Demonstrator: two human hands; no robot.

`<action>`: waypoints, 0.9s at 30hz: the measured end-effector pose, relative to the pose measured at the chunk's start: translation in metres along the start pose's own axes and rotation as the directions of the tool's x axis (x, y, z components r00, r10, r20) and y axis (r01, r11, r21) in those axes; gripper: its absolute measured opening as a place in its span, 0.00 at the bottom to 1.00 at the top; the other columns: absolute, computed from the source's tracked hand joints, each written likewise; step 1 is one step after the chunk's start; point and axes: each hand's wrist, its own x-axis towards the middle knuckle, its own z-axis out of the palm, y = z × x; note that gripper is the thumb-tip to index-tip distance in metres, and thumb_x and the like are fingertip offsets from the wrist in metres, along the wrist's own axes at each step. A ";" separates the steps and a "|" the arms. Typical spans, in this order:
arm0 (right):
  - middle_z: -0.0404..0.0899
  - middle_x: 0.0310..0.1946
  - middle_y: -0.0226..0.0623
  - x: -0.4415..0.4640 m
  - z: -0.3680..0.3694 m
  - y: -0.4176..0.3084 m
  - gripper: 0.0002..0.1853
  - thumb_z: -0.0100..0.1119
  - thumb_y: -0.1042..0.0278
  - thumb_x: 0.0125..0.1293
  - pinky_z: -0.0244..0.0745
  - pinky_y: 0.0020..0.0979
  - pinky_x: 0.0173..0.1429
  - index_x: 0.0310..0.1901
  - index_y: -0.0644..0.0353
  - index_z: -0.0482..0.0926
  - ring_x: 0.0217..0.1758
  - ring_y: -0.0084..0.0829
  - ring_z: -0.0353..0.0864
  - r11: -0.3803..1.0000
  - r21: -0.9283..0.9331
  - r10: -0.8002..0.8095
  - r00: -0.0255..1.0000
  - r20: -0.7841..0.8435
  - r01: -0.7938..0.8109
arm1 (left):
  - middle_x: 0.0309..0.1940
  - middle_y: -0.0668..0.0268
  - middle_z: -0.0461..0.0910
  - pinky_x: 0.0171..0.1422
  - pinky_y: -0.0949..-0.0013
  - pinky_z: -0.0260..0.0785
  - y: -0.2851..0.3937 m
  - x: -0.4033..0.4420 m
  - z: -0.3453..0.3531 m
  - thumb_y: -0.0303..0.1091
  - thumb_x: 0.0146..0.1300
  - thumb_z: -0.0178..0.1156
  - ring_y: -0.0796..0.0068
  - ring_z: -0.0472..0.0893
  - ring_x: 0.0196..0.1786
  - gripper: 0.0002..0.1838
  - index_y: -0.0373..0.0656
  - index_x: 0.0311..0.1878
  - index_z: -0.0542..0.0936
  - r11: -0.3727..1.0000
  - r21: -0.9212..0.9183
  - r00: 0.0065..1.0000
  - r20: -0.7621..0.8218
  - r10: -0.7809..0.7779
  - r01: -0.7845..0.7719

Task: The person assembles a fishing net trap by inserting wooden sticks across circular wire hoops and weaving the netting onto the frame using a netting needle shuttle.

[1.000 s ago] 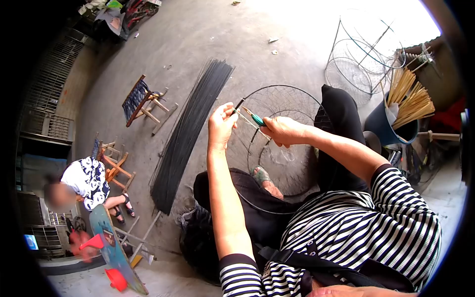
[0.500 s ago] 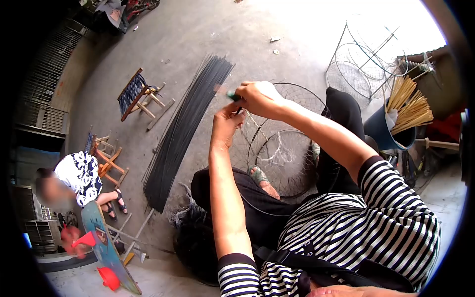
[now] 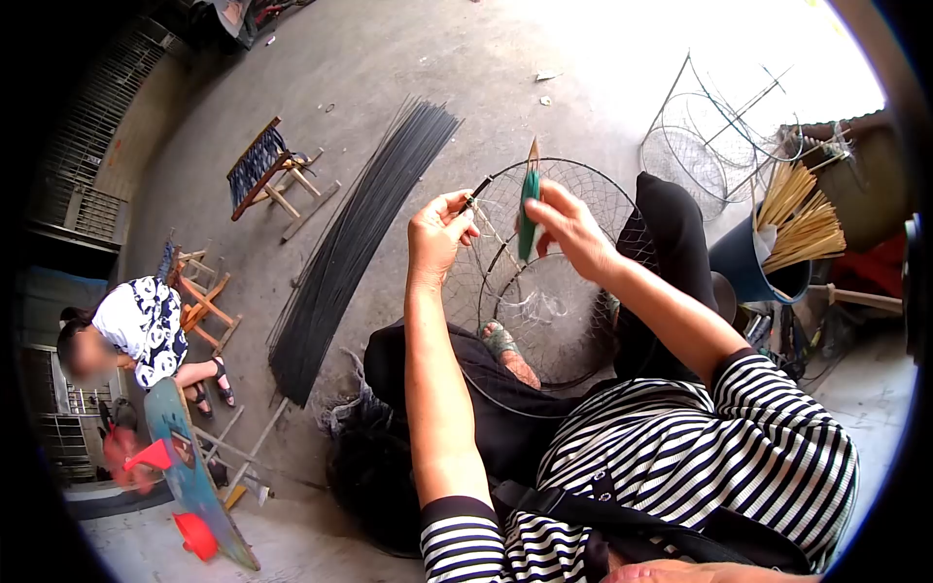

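Note:
My left hand [image 3: 442, 233] is closed on the dark rim of a wire-hoop net cage [image 3: 489, 282], pinching it near the top left. A short dark end sticks out at the fingertips. In my right hand [image 3: 575, 231] is a netting needle [image 3: 529, 209], slim and green with a pointed brown tip, held upright beside the rim. The two hands are apart. The cage, of round hoops and fine mesh, rests against my legs. Pale loose threads [image 3: 544, 306] lie inside it.
A bundle of thin black rods [image 3: 360, 243] lies on the floor to the left. Beyond it are a folding stool [image 3: 262, 175] and a seated person [image 3: 146, 330] near a blue-green board [image 3: 190, 466]. A bucket [image 3: 743, 257] of sticks [image 3: 802, 219] and more wire hoops [image 3: 695, 146] stand right.
My right hand has moved right, away from my left, and the netting needle now points up. My left hand stays at the rim.

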 end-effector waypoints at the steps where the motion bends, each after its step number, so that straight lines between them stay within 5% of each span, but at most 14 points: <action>1: 0.78 0.36 0.35 -0.008 0.000 0.010 0.18 0.48 0.59 0.74 0.74 0.24 0.26 0.57 0.62 0.68 0.31 0.21 0.78 0.992 -0.057 0.112 0.994 0.007 -0.111 | 0.40 0.63 0.83 0.28 0.79 0.67 0.000 -0.001 0.001 0.20 0.61 0.59 0.81 0.79 0.28 0.15 0.32 0.53 0.78 1.000 0.012 1.000 -0.012 0.003 -0.002; 5: 0.79 0.33 0.38 -0.026 0.003 0.036 0.14 0.44 0.61 0.74 0.78 0.29 0.22 0.52 0.62 0.66 0.29 0.30 0.83 0.877 0.043 0.459 0.862 0.213 -0.478 | 0.39 0.64 0.83 0.28 0.79 0.67 0.002 -0.002 0.006 0.19 0.61 0.59 0.81 0.79 0.27 0.14 0.32 0.51 0.79 0.999 0.044 0.999 -0.030 0.024 -0.022; 8: 0.81 0.30 0.42 -0.025 0.007 0.059 0.11 0.45 0.62 0.73 0.79 0.31 0.22 0.46 0.61 0.65 0.27 0.35 0.85 0.810 0.002 0.544 0.753 0.369 -0.587 | 0.38 0.64 0.83 0.27 0.79 0.66 0.003 -0.004 0.008 0.19 0.61 0.59 0.81 0.79 0.27 0.14 0.32 0.51 0.79 0.998 0.056 0.999 -0.028 0.032 -0.030; 11: 0.80 0.27 0.42 -0.014 0.015 0.056 0.09 0.48 0.66 0.71 0.78 0.32 0.21 0.45 0.61 0.63 0.26 0.34 0.84 0.909 -0.320 0.346 0.912 0.218 -0.268 | 0.37 0.65 0.83 0.27 0.80 0.66 0.000 -0.004 0.008 0.20 0.61 0.60 0.82 0.78 0.27 0.14 0.32 0.51 0.79 0.998 0.049 0.998 -0.031 0.047 -0.045; 13: 0.80 0.26 0.38 -0.008 0.020 0.046 0.11 0.53 0.73 0.67 0.74 0.32 0.27 0.47 0.60 0.64 0.24 0.33 0.80 0.921 -0.390 0.002 0.999 0.039 0.013 | 0.35 0.66 0.83 0.26 0.81 0.65 -0.004 -0.004 0.007 0.20 0.61 0.60 0.83 0.78 0.27 0.14 0.32 0.51 0.79 0.992 0.094 0.996 -0.045 0.083 -0.079; 15: 0.80 0.31 0.36 0.001 0.018 0.032 0.15 0.55 0.77 0.65 0.74 0.31 0.34 0.52 0.59 0.66 0.31 0.29 0.81 0.868 -0.414 -0.321 0.946 -0.047 0.274 | 0.33 0.68 0.83 0.27 0.82 0.65 -0.004 -0.004 0.009 0.21 0.61 0.60 0.85 0.78 0.27 0.13 0.32 0.50 0.80 0.972 0.194 0.988 -0.061 0.143 -0.129; 17: 0.78 0.35 0.34 0.018 0.015 0.038 0.17 0.55 0.79 0.65 0.74 0.29 0.38 0.55 0.60 0.68 0.37 0.25 0.79 0.865 -0.217 -0.476 0.877 -0.068 0.452 | 0.32 0.67 0.84 0.29 0.80 0.68 -0.002 -0.005 0.011 0.23 0.62 0.61 0.84 0.79 0.28 0.12 0.32 0.49 0.80 0.943 0.310 0.982 -0.098 0.158 -0.121; 21: 0.74 0.43 0.31 0.016 -0.003 0.007 0.09 0.52 0.77 0.70 0.74 0.29 0.53 0.51 0.61 0.73 0.46 0.24 0.75 0.943 -0.100 -0.270 0.907 0.323 0.317 | 0.34 0.61 0.85 0.36 0.74 0.74 -0.013 0.003 0.014 0.23 0.61 0.61 0.78 0.83 0.34 0.11 0.31 0.47 0.81 0.771 0.545 0.874 -0.135 0.467 -0.328; 22: 0.76 0.45 0.32 0.023 -0.005 0.001 0.09 0.56 0.66 0.70 0.75 0.31 0.47 0.45 0.62 0.73 0.42 0.23 0.77 0.757 -0.289 -0.463 0.792 0.398 0.587 | 0.34 0.60 0.85 0.36 0.71 0.74 -0.013 0.005 0.014 0.25 0.62 0.60 0.73 0.84 0.34 0.10 0.34 0.45 0.81 0.736 0.608 0.861 -0.162 0.483 -0.298; 24: 0.77 0.41 0.31 0.013 0.002 -0.035 0.09 0.53 0.63 0.72 0.74 0.31 0.46 0.42 0.61 0.73 0.43 0.23 0.76 0.449 -0.486 -0.658 0.645 0.388 0.750 | 0.34 0.58 0.85 0.37 0.64 0.74 -0.015 0.007 0.016 0.29 0.62 0.59 0.63 0.84 0.36 0.08 0.39 0.43 0.81 0.661 0.718 0.833 -0.217 0.509 -0.218; 26: 0.77 0.35 0.29 -0.021 0.015 -0.101 0.12 0.49 0.60 0.74 0.74 0.30 0.44 0.39 0.61 0.73 0.40 0.22 0.76 0.648 -0.230 -0.657 0.685 0.314 0.726 | 0.33 0.58 0.84 0.40 0.58 0.74 -0.001 0.002 0.026 0.33 0.64 0.58 0.55 0.84 0.39 0.07 0.44 0.41 0.81 0.598 0.801 0.836 -0.313 0.451 -0.024; 27: 0.76 0.29 0.27 -0.043 0.021 -0.123 0.13 0.47 0.59 0.75 0.74 0.29 0.41 0.38 0.61 0.73 0.37 0.21 0.76 0.849 0.179 -0.528 0.799 0.288 0.497 | 0.33 0.58 0.84 0.39 0.58 0.73 -0.010 0.009 0.021 0.32 0.63 0.58 0.56 0.84 0.38 0.06 0.45 0.40 0.81 0.635 0.772 0.842 -0.320 0.435 -0.034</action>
